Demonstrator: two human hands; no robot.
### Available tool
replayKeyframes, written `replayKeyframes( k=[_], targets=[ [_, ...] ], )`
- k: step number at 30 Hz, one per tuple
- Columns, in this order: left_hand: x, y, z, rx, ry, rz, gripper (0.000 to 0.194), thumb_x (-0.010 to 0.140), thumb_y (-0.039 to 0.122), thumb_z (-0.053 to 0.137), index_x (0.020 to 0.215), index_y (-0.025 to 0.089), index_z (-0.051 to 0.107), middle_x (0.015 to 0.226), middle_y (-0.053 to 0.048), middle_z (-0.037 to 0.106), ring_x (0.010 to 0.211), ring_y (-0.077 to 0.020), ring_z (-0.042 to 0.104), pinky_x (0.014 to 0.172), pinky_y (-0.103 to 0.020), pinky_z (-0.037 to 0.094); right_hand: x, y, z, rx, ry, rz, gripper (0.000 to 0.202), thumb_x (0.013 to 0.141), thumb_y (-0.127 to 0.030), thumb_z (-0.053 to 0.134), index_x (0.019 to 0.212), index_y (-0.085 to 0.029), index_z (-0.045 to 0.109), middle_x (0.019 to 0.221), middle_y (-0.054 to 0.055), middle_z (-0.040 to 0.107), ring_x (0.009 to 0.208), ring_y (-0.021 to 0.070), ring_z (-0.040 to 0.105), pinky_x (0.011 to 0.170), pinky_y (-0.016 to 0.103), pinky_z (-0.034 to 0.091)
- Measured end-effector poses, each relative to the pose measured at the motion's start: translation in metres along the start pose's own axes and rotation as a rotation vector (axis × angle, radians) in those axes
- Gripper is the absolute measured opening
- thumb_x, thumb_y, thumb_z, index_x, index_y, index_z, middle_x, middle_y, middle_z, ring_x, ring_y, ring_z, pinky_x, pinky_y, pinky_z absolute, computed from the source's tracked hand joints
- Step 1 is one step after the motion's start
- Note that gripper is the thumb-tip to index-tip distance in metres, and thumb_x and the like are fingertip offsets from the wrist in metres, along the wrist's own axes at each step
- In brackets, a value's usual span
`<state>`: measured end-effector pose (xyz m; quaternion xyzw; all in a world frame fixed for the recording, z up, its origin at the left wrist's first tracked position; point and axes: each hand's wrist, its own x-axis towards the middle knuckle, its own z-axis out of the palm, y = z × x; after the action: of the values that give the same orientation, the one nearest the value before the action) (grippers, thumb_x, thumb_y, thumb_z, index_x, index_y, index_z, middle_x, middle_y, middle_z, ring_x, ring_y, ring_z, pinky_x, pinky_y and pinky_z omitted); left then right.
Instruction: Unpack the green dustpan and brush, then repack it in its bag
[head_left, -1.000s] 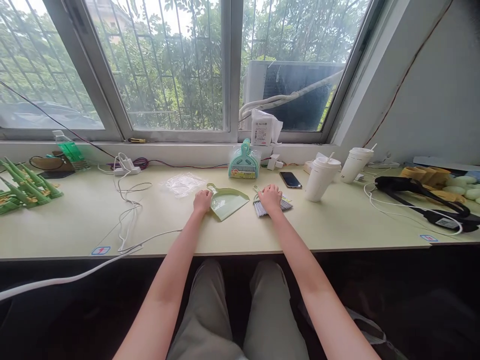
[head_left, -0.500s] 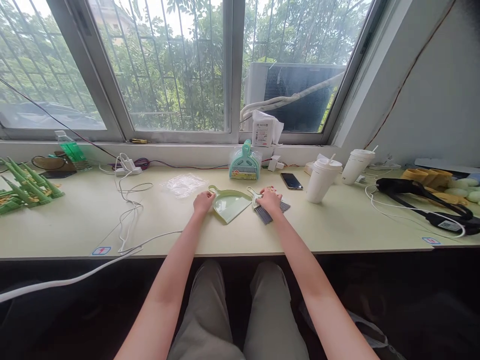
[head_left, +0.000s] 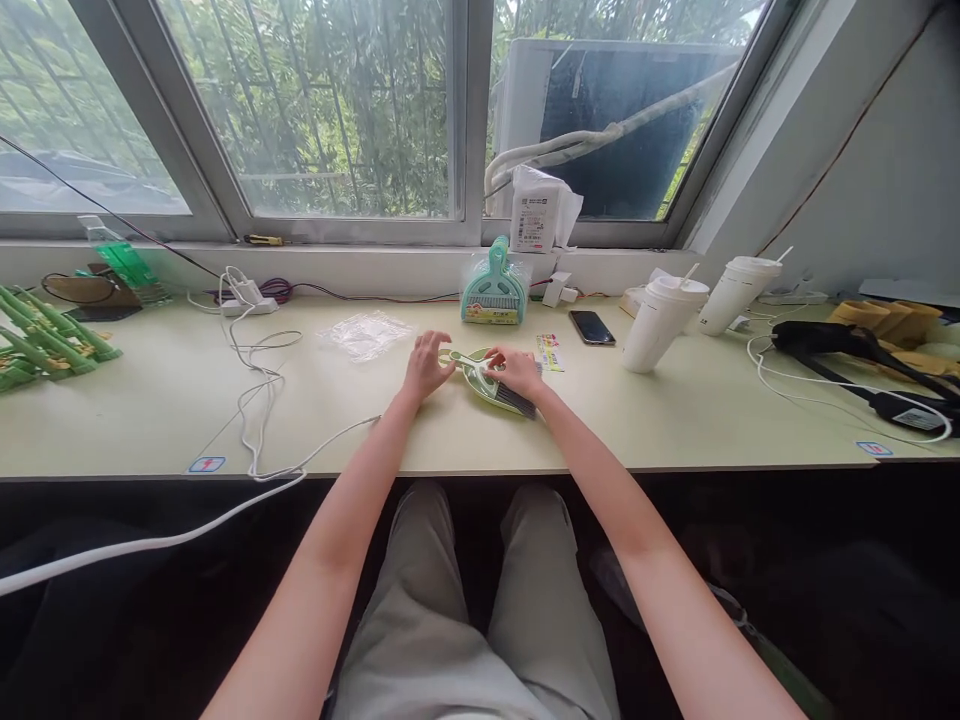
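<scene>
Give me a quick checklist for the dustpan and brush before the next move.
1. Right hand on the brush: ok.
2. Brush over the dustpan: ok.
3. Brush fastened to the dustpan: cannot tell, the right hand covers part of it.
4. Left hand touching a handle: cannot tell, fingers are close to the handle ends.
5. Printed card apart from the dustpan: ok, flat on the desk.
6. Clear plastic wrap apart from the dustpan: ok.

Had brush [head_left: 514, 400] on dustpan [head_left: 475, 380], card [head_left: 550, 352] behind to the right, phone [head_left: 592, 328] right of that; had packaged set [head_left: 493, 295] farther back, plastic wrapper [head_left: 366, 335] to the left, cables [head_left: 271, 377] left of the wrapper.
</scene>
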<state>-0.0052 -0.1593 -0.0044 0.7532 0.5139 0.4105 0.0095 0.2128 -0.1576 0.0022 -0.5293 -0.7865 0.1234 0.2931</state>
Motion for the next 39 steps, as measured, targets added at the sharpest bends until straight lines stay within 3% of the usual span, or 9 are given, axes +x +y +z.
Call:
replayKeyframes(
  k=[2, 5, 10, 12, 15, 19, 29, 39],
  targets=[
    [0.001, -0.009, 0.0, -0.005, -0.045, 0.026, 0.043, 0.071, 0.019, 0.065, 0.113, 0.021, 0.055, 0.118, -0.009, 0.059, 0.108, -0.0239, 0.057, 0.093, -0.037, 0.047, 0.0, 0.001, 0.001, 0.009, 0.002, -0.018, 0.021, 0.081, -0.029, 0.068, 0.101, -0.027, 0.063, 0.095, 0.0, 0.076, 0.097, 0.0218, 0.066, 0.098, 0.041, 0.034],
    [0.0, -0.014, 0.004, -0.069, -0.191, 0.069, 0.043, 0.073, 0.011, 0.06, 0.114, 0.021, 0.056, 0.111, -0.007, 0.062, 0.092, -0.0188, 0.063, 0.084, -0.032, 0.051, 0.001, 0.004, 0.001, 0.041, 0.006, -0.045, 0.022, 0.08, -0.029, 0.07, 0.101, -0.028, 0.065, 0.094, -0.002, 0.076, 0.097, 0.0216, 0.067, 0.099, 0.041, 0.035],
    [-0.006, -0.001, 0.003, 0.011, -0.168, 0.14, 0.039, 0.082, 0.013, 0.059, 0.12, 0.022, 0.054, 0.112, -0.008, 0.065, 0.086, -0.0178, 0.065, 0.079, -0.031, 0.052, 0.002, 0.006, -0.001, 0.135, 0.029, -0.093, 0.023, 0.076, -0.028, 0.074, 0.098, -0.027, 0.068, 0.089, -0.003, 0.076, 0.092, 0.0196, 0.07, 0.096, 0.037, 0.042],
    [-0.007, 0.004, -0.001, 0.116, -0.157, 0.159, 0.032, 0.085, 0.016, 0.058, 0.115, 0.025, 0.057, 0.121, -0.008, 0.064, 0.091, -0.0197, 0.066, 0.076, -0.032, 0.052, 0.002, 0.007, -0.001, 0.18, 0.04, -0.105, 0.024, 0.075, -0.027, 0.074, 0.098, -0.027, 0.069, 0.088, -0.003, 0.076, 0.091, 0.0187, 0.07, 0.093, 0.034, 0.045],
    [-0.007, 0.008, -0.005, 0.278, -0.157, 0.269, 0.024, 0.085, 0.012, 0.055, 0.103, 0.025, 0.065, 0.135, -0.006, 0.057, 0.114, -0.0244, 0.059, 0.082, -0.036, 0.052, 0.002, 0.007, 0.001, 0.192, 0.035, -0.112, 0.023, 0.074, -0.026, 0.075, 0.096, -0.026, 0.07, 0.088, -0.003, 0.076, 0.09, 0.0186, 0.071, 0.092, 0.034, 0.047],
    [-0.004, 0.008, -0.005, 0.364, -0.173, 0.389, 0.027, 0.082, 0.006, 0.054, 0.098, 0.022, 0.07, 0.128, -0.009, 0.06, 0.123, -0.0263, 0.05, 0.098, -0.042, 0.047, 0.003, 0.009, 0.003, 0.216, 0.02, -0.1, 0.023, 0.073, -0.025, 0.075, 0.095, -0.026, 0.07, 0.088, -0.003, 0.077, 0.09, 0.0184, 0.071, 0.091, 0.033, 0.049],
    [-0.003, 0.007, 0.0, 0.33, -0.259, 0.249, 0.03, 0.079, 0.006, 0.053, 0.095, 0.021, 0.074, 0.098, -0.009, 0.063, 0.095, -0.0231, 0.059, 0.085, -0.036, 0.048, 0.006, 0.014, 0.005, 0.211, 0.0, -0.112, 0.02, 0.073, -0.027, 0.074, 0.092, -0.026, 0.07, 0.09, -0.003, 0.076, 0.09, 0.0172, 0.071, 0.088, 0.031, 0.05],
    [-0.006, 0.013, 0.001, 0.354, -0.285, 0.26, 0.028, 0.081, 0.004, 0.048, 0.092, 0.018, 0.071, 0.095, -0.012, 0.062, 0.096, -0.0257, 0.058, 0.085, -0.038, 0.045, 0.005, 0.01, 0.003, 0.206, -0.03, -0.089, 0.021, 0.074, -0.022, 0.074, 0.094, -0.025, 0.071, 0.09, -0.002, 0.077, 0.09, 0.0166, 0.071, 0.086, 0.029, 0.05]
  ],
)
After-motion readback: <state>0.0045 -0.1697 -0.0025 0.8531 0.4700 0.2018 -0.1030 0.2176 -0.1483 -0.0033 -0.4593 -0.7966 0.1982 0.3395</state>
